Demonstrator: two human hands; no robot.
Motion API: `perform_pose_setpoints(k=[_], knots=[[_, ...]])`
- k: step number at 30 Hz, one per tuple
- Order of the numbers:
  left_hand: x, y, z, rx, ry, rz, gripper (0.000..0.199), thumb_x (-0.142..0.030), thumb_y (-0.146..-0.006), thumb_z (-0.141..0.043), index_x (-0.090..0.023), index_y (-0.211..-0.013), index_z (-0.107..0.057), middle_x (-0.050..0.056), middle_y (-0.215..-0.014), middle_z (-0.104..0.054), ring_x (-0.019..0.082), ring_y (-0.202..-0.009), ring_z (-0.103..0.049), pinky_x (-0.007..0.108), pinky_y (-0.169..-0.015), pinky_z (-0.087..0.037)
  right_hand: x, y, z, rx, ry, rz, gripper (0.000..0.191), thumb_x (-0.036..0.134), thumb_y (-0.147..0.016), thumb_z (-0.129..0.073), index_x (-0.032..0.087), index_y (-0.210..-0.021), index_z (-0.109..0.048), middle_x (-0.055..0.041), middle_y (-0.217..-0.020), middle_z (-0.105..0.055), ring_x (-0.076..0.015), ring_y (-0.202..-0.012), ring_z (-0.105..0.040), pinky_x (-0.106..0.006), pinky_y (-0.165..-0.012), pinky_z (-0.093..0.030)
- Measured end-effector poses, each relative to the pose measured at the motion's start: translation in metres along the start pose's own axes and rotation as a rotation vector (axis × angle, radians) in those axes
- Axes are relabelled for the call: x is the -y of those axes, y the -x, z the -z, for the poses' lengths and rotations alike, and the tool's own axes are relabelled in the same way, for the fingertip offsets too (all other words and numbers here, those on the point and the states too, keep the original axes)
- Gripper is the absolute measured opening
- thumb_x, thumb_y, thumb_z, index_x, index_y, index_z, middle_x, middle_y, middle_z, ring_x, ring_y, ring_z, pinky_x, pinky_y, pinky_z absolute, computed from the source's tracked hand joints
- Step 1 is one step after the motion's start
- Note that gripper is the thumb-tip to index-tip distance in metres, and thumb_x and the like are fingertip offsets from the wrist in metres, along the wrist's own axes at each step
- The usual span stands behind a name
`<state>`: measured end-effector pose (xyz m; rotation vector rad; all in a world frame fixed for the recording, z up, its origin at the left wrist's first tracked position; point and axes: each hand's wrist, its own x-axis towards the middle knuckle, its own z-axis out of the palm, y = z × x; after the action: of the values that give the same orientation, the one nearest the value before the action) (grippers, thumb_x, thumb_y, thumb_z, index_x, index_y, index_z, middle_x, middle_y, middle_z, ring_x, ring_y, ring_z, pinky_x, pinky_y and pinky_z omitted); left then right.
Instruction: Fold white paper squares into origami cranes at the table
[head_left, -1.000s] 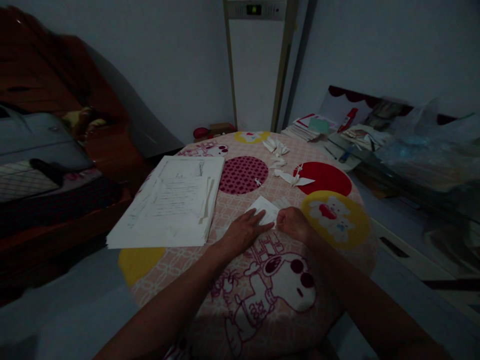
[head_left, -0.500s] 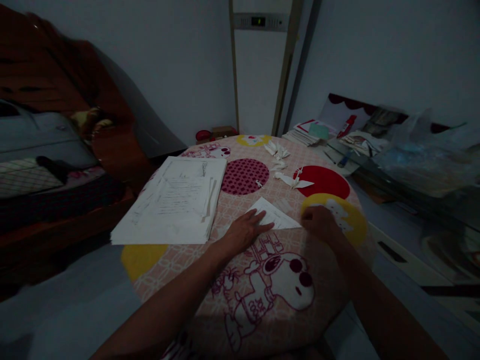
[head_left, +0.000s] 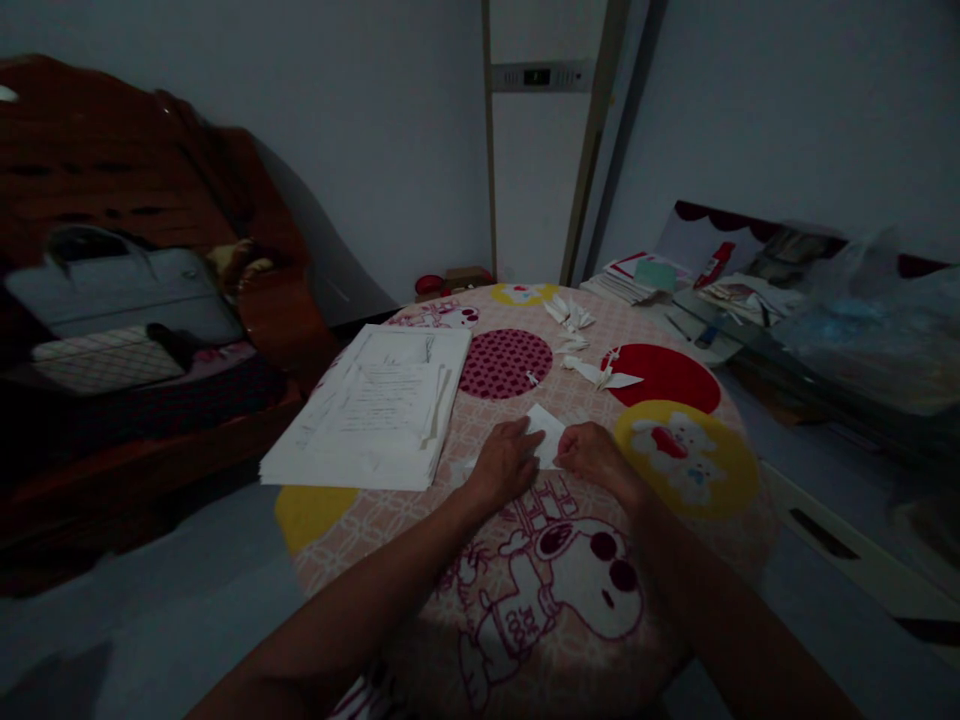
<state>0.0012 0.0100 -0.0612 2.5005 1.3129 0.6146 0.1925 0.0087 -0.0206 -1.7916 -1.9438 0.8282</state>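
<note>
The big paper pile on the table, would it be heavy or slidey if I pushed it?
The paper pile is probably fairly heavy to push, since its edge shows many layers. The smaller sheets on top look loose, so they might slide first. One sheet alone would likely flop, being thin.

On the left I see a carved wooden bench (head_left: 187,200) bearing a pale handbag (head_left: 142,300) and a lattice-patterned purse (head_left: 105,362). At the far side, I make out a tall white unit (head_left: 540,180) near a red round container (head_left: 429,284). To my right, a clear plastic bag (head_left: 862,330) sits near a red object (head_left: 716,264).
</note>
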Motion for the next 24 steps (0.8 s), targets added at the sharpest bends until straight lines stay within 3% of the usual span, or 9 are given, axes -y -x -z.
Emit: perform_pose_setpoints(k=[5, 9, 19, 24], knots=[[-0.014, -0.004, -0.005, -0.028, -0.017, 0.100, 0.057, -0.034, -0.079, -0.067, -0.018, -0.133, -0.059, 0.018, -0.147, -0.045, 0.035, -0.129, -0.046, 0.052, -0.108, -0.037, 0.005, 0.003, 0.001, -0.006, 0.032, 0.026, 0.004, 0.014, -0.067, -0.067, 0.017, -0.065, -0.067, 0.0000, -0.057, -0.066, -0.0127, -0.054, -0.060, -0.022, -0.055, -0.042], [-0.014, -0.003, -0.003, -0.007, -0.007, 0.129, 0.059, -0.030, -0.077, -0.068, -0.020, -0.134, -0.058, 0.015, -0.151, -0.041, 0.036, -0.132, -0.042, 0.053, -0.110, -0.035, 0.005, 0.004, 0.001, -0.013, 0.049, 0.020, 0.002, 0.015, -0.066, -0.069, 0.017, -0.065, -0.068, -0.0015, -0.061, -0.068, -0.0137, -0.056, -0.061, -0.023, -0.056, -0.042], [0.027, 0.023, 0.012, -0.034, 0.069, 0.157, 0.066, -0.009, -0.070, -0.055, -0.020, -0.134, -0.059, 0.013, -0.150, -0.041, 0.034, -0.137, -0.042, 0.053, -0.112, -0.038, 0.000, 0.001, -0.002, 0.004, 0.036, 0.006, 0.004, 0.013, -0.065, -0.068, 0.017, -0.064, -0.068, -0.0014, -0.060, -0.068, -0.0136, -0.058, -0.062, -0.022, -0.056, -0.042], [0.037, 0.034, 0.027, 0.015, 0.143, 0.179, 0.074, 0.004, -0.063, -0.050, -0.021, -0.131, -0.061, 0.013, -0.151, -0.041, 0.030, -0.137, -0.043, 0.050, -0.114, -0.037, 0.001, 0.002, -0.002, 0.002, 0.038, -0.001, 0.004, 0.013, -0.065, -0.068, 0.017, -0.065, -0.068, -0.0001, -0.058, -0.066, -0.0126, -0.056, -0.059, -0.021, -0.055, -0.041]])
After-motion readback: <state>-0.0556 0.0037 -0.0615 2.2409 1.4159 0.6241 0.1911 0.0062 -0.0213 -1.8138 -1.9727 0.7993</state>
